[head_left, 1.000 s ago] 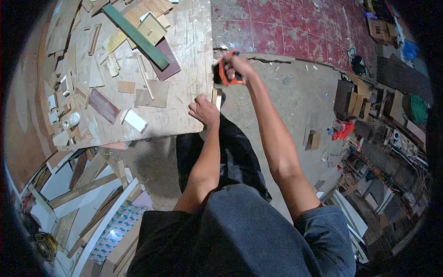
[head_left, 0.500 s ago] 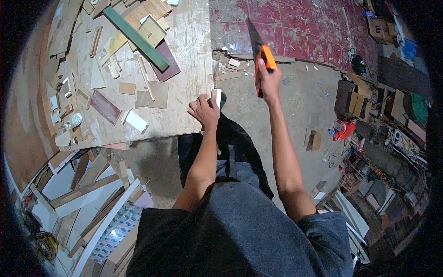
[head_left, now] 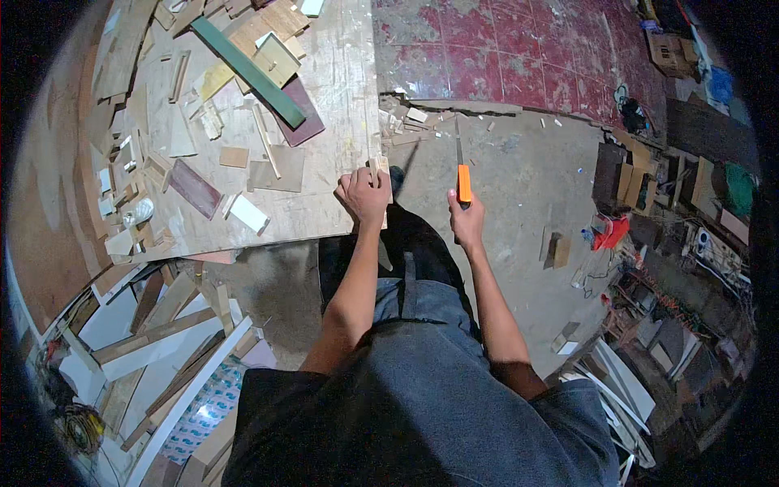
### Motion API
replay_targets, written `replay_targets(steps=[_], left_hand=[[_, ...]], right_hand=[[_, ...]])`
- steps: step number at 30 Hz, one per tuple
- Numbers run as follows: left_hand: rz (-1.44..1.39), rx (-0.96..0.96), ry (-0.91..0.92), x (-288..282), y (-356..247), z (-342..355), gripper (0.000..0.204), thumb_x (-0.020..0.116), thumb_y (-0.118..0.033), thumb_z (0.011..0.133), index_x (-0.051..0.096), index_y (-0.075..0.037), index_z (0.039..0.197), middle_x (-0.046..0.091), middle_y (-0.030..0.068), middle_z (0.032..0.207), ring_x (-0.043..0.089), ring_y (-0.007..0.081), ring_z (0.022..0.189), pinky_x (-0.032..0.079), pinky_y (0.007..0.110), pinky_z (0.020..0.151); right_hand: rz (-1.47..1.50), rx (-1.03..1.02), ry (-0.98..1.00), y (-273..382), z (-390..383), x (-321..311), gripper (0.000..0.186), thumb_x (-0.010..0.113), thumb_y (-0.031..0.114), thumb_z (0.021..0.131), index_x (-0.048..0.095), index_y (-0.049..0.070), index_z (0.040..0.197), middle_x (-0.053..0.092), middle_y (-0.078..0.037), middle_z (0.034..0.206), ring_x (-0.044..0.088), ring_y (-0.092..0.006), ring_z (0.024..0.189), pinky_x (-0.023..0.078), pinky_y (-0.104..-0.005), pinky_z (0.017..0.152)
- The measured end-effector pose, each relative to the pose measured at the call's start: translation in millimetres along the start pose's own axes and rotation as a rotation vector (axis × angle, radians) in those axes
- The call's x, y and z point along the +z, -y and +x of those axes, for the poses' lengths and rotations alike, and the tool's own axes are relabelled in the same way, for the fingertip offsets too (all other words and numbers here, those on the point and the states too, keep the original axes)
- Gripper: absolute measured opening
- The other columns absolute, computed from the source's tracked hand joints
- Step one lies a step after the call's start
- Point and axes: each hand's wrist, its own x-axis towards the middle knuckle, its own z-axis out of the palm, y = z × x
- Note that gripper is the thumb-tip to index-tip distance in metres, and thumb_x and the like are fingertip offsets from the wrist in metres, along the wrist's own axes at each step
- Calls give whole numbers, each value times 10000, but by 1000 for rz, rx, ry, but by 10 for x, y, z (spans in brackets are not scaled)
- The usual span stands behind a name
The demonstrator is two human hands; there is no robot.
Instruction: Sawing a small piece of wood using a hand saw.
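Observation:
My right hand (head_left: 467, 221) grips the orange and black handle of a handsaw (head_left: 464, 183), off the table's right edge. The narrow dark blade points away from me, seen nearly edge-on and apart from the wood. At the table's right corner, my left hand (head_left: 364, 196) is closed over a small pale wood block (head_left: 379, 165), pressing it on the tabletop. The block's far end shows beyond my fingers; the rest is covered by the hand.
On the wooden table (head_left: 341, 97) lie a long green strip (head_left: 247, 71), a maroon board (head_left: 195, 188) and several offcuts. Scrap boards (head_left: 154, 337) pile up below at left. Cardboard boxes (head_left: 633, 183) and a red bag (head_left: 610, 233) stand on the floor at right.
My right hand has come nearer to my body with the saw, whose blade has turned more edge-on. My left hand still holds the block at the table edge.

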Motion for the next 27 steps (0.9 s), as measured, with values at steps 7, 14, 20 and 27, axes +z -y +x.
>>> replay_targets(steps=[7,14,20,27], left_hand=[[-174,108,-48,-900,-108,231,158,779,-233,756,672,-137,821,620,5,739,583,259,828,386,416,803],[-237,62,-68,-2139,-128,315,182,819,-152,734,667,-115,826,602,8,747,555,255,803,400,410,804],[-220,80,-120,-2757,182,309,202,836,-150,709,652,-124,790,595,-9,733,559,240,794,387,393,775],[-231,120,-109,-3179,573,348,220,846,-145,697,643,-116,777,579,-6,679,566,241,745,394,384,755]], right_hand=[[-190,-382,125,414,-325,261,225,705,238,925,646,42,1020,653,-213,786,666,-366,717,504,-434,641],[-263,-692,174,419,-513,1112,185,694,111,792,632,65,960,676,-202,797,658,-434,702,535,-521,624],[-342,-697,5,354,-779,1493,214,724,164,813,612,88,979,674,-177,794,666,-398,666,522,-481,579],[-424,-817,63,410,-964,1924,220,716,218,879,580,88,995,640,-156,825,670,-361,728,523,-471,604]])
